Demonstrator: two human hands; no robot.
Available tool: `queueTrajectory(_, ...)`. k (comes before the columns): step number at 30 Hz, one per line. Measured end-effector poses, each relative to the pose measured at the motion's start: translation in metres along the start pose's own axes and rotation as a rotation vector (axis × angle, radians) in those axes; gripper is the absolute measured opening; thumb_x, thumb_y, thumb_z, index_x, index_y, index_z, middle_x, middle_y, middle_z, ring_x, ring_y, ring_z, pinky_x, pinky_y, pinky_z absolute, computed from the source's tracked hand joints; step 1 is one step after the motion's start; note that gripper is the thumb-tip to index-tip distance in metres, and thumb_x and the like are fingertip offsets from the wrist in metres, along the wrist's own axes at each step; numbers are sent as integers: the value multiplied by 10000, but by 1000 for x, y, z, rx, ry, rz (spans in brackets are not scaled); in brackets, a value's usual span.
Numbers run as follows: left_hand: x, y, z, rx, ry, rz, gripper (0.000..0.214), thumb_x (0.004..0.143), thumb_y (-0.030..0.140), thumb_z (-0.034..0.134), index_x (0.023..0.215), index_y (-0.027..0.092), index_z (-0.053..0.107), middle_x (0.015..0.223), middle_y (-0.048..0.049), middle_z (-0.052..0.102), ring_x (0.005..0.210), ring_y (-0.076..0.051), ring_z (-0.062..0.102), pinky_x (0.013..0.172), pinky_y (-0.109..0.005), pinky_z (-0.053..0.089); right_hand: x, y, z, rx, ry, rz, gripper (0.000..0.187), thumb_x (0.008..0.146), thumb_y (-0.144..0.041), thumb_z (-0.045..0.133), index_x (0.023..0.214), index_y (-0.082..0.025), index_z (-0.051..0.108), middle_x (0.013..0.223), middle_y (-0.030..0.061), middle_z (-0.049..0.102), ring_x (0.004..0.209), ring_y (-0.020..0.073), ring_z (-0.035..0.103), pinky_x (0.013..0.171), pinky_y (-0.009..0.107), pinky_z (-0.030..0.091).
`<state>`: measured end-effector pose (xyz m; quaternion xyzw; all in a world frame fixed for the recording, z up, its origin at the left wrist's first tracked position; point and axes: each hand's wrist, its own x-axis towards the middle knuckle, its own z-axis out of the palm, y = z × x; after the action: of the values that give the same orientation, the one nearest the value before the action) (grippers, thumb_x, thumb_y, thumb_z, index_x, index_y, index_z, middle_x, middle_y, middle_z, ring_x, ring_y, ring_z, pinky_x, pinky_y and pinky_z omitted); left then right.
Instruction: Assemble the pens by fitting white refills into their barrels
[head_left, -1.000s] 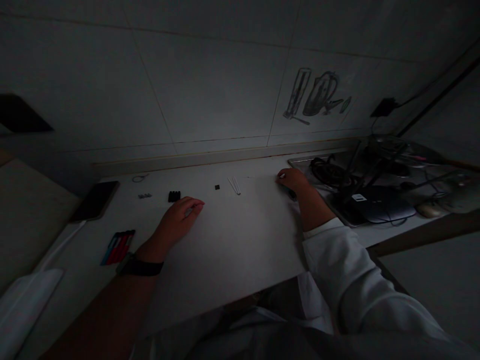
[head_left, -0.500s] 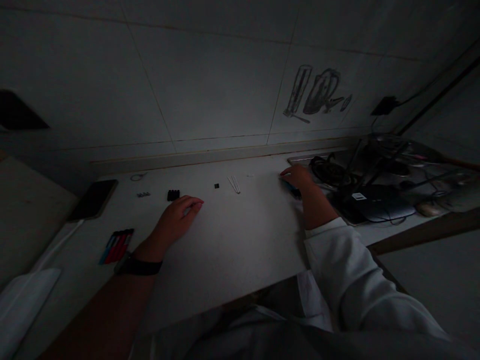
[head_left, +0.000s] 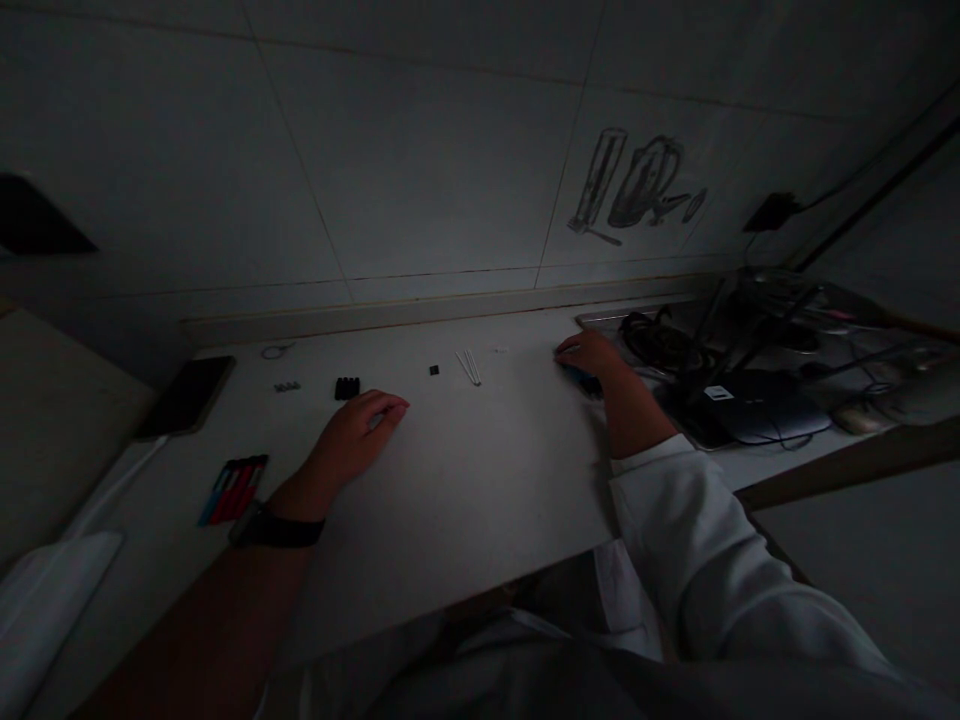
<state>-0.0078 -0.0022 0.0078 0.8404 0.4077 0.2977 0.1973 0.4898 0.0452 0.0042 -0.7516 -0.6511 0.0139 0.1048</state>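
My left hand (head_left: 358,440), with a dark watch (head_left: 274,527) at the wrist, rests on the white tabletop (head_left: 465,500). Its thumb and fingertips meet, and nothing shows between them. Just beyond it stands a cluster of short black pieces (head_left: 347,387). My right hand (head_left: 591,356) is low over the right side of the table, fingers bent together; what they grip is too dark to make out. Beneath that hand lie blue and dark objects (head_left: 583,380), partly covered. Between the hands are a small black piece (head_left: 434,370), several thin white rods (head_left: 470,368) and tiny pale bits (head_left: 499,350).
On the left are red and blue pen-like barrels (head_left: 234,490), small grey parts (head_left: 286,387), a ring-shaped item (head_left: 277,351) and a phone (head_left: 187,395) with a white cable. A cluttered tray (head_left: 596,320) with cables and a dark device (head_left: 765,405) occupies the right. A wall stands behind.
The fingertips of my right hand have shifted slightly left. My left hand and the small parts look unchanged.
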Motion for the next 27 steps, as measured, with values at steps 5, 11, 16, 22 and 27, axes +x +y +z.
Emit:
queueTrajectory(5,0,-1,0,2,-12,2,349,1054,483,490,1046,222,720,1072,-55,728,1025,-231,681,952,-413,526,-3,1,-4,-18,-11,80,290,853,-399,780,1100,-259,840,1143,80,786,1072,255,704,960,314,518)
queueTrajectory(11,-1,-1,0,-5,-12,0,369,1053,501,482,1037,223,724,1065,-61,730,1019,-236,680,941,-410,527,-5,2,-7,-36,-42,109,299,868,-383,764,1130,-254,830,1195,93,770,1071,253,704,947,309,518)
queueTrajectory(16,0,-1,0,2,-9,3,370,1052,501,481,1028,222,723,1068,-64,735,1020,-239,685,954,-422,529,-5,2,-8,-37,-48,109,299,868,-389,754,1125,-256,828,1157,89,778,1036,250,711,951,312,515)
queueTrajectory(22,0,1,-1,-5,-5,11,362,1052,492,481,1027,220,719,1064,-65,735,1021,-236,684,959,-422,534,-8,-3,-11,10,65,98,282,876,-366,727,1107,-232,816,1223,99,748,1135,281,673,1016,368,499)
queueTrajectory(27,0,3,-3,23,5,-23,331,1037,466,509,1062,214,722,1052,-63,723,903,-210,666,884,-388,544,-14,-35,-27,171,382,-44,353,940,-327,609,1232,-186,750,1230,142,722,1179,301,633,1079,422,462)
